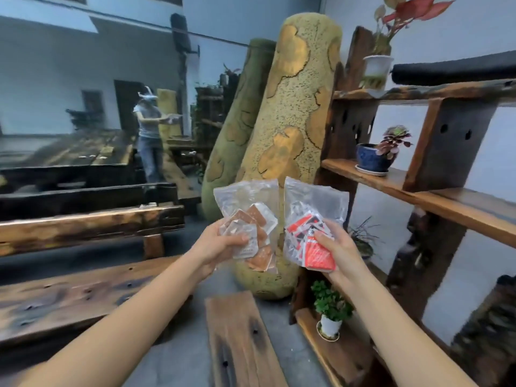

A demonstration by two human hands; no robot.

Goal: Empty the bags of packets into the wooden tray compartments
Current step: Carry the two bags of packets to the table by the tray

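I hold two clear plastic bags up in front of me, side by side. My left hand (216,247) grips the bag of brown and white packets (250,219) near its lower left. My right hand (336,251) grips the bag of red, white and black packets (310,219) near its lower right. Both bags stand upright with their top edges up, and their inner edges nearly touch. No wooden tray with compartments is in view.
A tall speckled stone sculpture (290,113) stands right behind the bags. Wooden shelves (435,202) with potted plants are at right, with a small green plant (331,308) low down. Dark wooden benches (83,227) lie at left, a plank (240,339) below. A person (150,135) stands far back.
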